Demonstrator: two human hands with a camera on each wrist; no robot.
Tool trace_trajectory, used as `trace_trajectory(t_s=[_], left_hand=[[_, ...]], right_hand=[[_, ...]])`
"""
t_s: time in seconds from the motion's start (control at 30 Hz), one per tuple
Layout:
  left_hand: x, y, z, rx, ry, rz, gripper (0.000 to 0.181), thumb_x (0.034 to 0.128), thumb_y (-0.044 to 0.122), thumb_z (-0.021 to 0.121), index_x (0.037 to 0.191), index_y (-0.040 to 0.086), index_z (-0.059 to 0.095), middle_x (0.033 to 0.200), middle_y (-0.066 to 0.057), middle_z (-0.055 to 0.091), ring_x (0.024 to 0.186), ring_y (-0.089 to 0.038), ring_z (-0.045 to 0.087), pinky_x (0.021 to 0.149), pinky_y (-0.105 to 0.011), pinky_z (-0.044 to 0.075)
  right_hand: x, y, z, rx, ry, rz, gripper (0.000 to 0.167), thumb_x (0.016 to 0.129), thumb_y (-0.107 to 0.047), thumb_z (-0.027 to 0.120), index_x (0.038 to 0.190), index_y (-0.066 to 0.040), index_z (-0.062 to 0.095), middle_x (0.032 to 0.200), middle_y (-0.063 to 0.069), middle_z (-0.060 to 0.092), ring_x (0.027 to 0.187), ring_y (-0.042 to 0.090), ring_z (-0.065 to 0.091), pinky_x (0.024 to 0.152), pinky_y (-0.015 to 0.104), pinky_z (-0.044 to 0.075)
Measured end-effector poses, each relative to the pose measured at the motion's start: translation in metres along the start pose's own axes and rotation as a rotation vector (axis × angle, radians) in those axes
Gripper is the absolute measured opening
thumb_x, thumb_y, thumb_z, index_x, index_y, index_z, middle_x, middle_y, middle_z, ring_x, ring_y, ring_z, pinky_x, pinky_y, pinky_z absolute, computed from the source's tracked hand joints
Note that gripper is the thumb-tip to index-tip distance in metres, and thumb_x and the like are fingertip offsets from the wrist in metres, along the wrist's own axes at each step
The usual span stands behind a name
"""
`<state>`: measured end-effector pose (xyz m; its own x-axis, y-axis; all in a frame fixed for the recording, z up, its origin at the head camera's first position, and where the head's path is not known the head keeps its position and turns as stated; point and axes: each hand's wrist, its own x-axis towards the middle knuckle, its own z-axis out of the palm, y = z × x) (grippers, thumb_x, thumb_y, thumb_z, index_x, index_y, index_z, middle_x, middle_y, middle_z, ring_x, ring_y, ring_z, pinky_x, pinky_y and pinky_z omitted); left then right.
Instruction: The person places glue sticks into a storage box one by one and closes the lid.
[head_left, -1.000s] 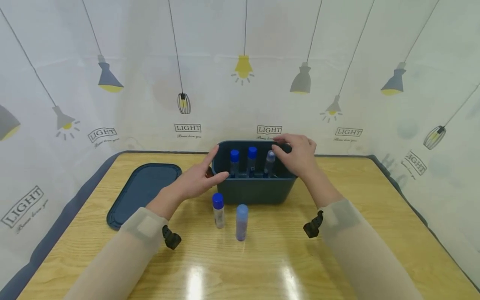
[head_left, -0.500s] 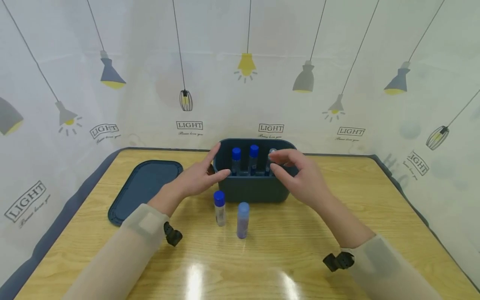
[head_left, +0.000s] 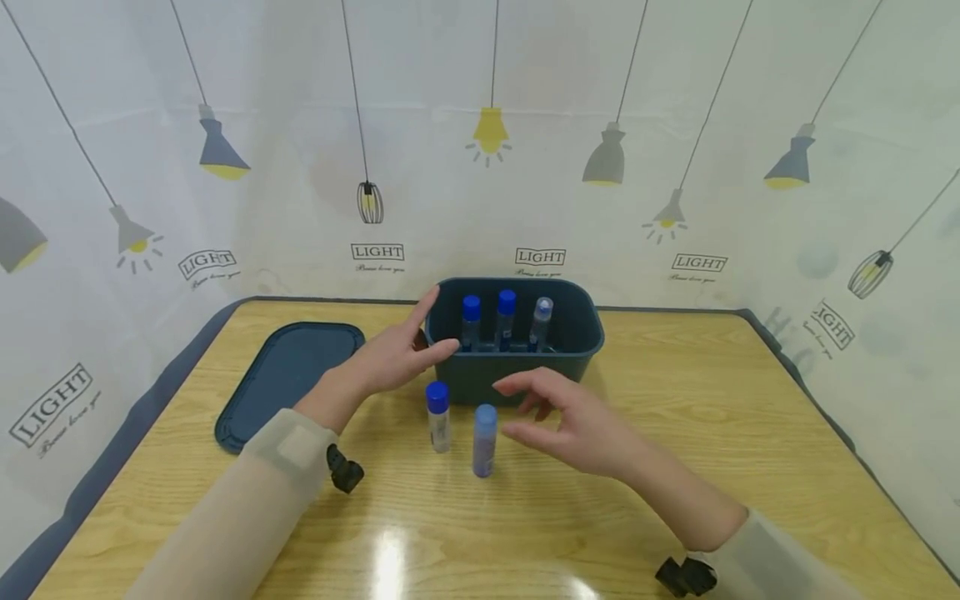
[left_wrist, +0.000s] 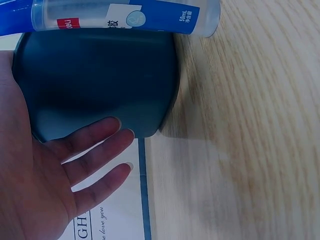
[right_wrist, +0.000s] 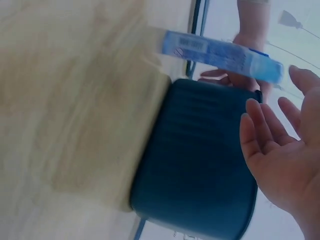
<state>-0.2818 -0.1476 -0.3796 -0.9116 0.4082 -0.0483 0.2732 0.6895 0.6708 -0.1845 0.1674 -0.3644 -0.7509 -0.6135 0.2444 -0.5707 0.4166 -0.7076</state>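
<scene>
A dark green-blue plastic bin (head_left: 472, 375) stands upright on the table. My left hand (head_left: 386, 362) rests at its left end, thumb over the near rim and fingers straight along the side. Inside stand three glue bottles: two blue-capped ones (head_left: 471, 310) and one with a clear top (head_left: 542, 312). In front of the bin, a blue-capped liquid glue bottle (head_left: 438, 421) and a light-blue-capped bottle (head_left: 484, 442) stand upright. Beside the light-blue one, my right hand (head_left: 581, 425) holds nothing, thumb and fingers spread apart. The right wrist view shows this bottle (right_wrist: 220, 55) near the fingertips.
A matching dark blue lid (head_left: 296, 379) lies flat at the left, partly behind my left forearm. The wooden table (head_left: 480, 542) ends at a curtain (head_left: 300, 208) printed with lamps, close behind the bin.
From the bin's right rim, my right hand has come past the clear-topped bottle, then down and left to the light-blue-capped bottle. My left hand has stayed at the bin's left end.
</scene>
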Motion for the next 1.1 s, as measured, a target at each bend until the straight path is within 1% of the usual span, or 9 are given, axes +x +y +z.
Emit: trace_trajectory(t_s=[0.07,0.17,0.27,0.47,0.63,0.77,0.97,1.1], left_hand=[[0.000,0.000,0.000,-0.001,0.003,0.004,0.101,0.1015,0.081,0.053,0.174,0.050,-0.011,0.112,-0.010,0.073,0.090,-0.025,0.067,0.077,-0.041,0.054],[0.000,-0.001,0.001,-0.005,0.002,0.011,0.102,0.1014,0.081,0.053,0.174,0.050,-0.011,0.113,-0.010,0.073,0.091,-0.025,0.068,0.077,-0.040,0.055],[0.000,-0.002,0.001,-0.012,0.003,0.015,0.101,0.1015,0.080,0.053,0.174,0.050,-0.011,0.113,-0.011,0.074,0.090,-0.025,0.067,0.077,-0.041,0.055],[0.001,-0.003,0.001,-0.016,0.006,0.016,0.101,0.1011,0.081,0.053,0.173,0.051,-0.011,0.111,-0.012,0.073,0.088,-0.026,0.066,0.076,-0.041,0.055],[0.001,-0.004,0.000,-0.012,0.004,0.014,0.102,0.1007,0.082,0.053,0.174,0.050,-0.011,0.110,-0.013,0.073,0.088,-0.025,0.066,0.075,-0.040,0.054],[0.001,-0.003,0.001,-0.014,0.007,0.012,0.102,0.1010,0.081,0.053,0.174,0.050,-0.010,0.109,-0.012,0.073,0.088,-0.026,0.066,0.075,-0.041,0.054],[0.001,-0.002,0.001,-0.007,0.005,0.011,0.101,0.1011,0.082,0.052,0.174,0.050,-0.011,0.111,-0.010,0.073,0.090,-0.025,0.066,0.077,-0.041,0.054],[0.002,-0.002,0.001,-0.007,0.003,0.006,0.101,0.1008,0.082,0.052,0.173,0.052,-0.012,0.113,-0.011,0.073,0.090,-0.026,0.067,0.077,-0.041,0.054]], right_hand=[[0.002,0.001,0.005,0.025,-0.041,0.020,0.047,0.103,-0.023,0.080,0.147,-0.015,0.066,0.140,0.005,0.070,0.106,0.014,0.071,0.095,0.035,0.062],[0.005,0.002,0.011,0.062,-0.092,0.056,0.049,0.104,-0.024,0.080,0.149,-0.016,0.063,0.138,0.003,0.070,0.104,0.012,0.070,0.092,0.032,0.062],[0.008,0.004,0.015,0.079,-0.123,0.076,0.048,0.105,-0.025,0.078,0.148,-0.017,0.061,0.132,0.000,0.071,0.101,0.012,0.070,0.090,0.030,0.061],[0.010,0.007,0.021,0.059,-0.124,0.094,0.039,0.105,-0.024,0.077,0.141,-0.018,0.062,0.120,-0.002,0.072,0.096,0.012,0.069,0.088,0.029,0.061],[0.011,0.008,0.023,0.052,-0.123,0.113,0.035,0.105,-0.024,0.077,0.137,-0.020,0.063,0.116,-0.003,0.071,0.096,0.012,0.068,0.089,0.029,0.060],[0.011,0.007,0.022,0.060,-0.103,0.079,0.033,0.105,-0.022,0.078,0.135,-0.019,0.064,0.115,-0.003,0.071,0.096,0.012,0.069,0.088,0.029,0.060],[0.007,0.000,0.016,0.076,-0.020,-0.021,0.032,0.102,-0.015,0.080,0.131,-0.015,0.066,0.111,-0.002,0.070,0.092,0.012,0.068,0.081,0.028,0.060],[0.005,-0.007,0.008,0.081,0.023,-0.078,0.033,0.100,-0.009,0.080,0.129,-0.014,0.066,0.109,-0.001,0.070,0.089,0.013,0.068,0.079,0.028,0.060]])
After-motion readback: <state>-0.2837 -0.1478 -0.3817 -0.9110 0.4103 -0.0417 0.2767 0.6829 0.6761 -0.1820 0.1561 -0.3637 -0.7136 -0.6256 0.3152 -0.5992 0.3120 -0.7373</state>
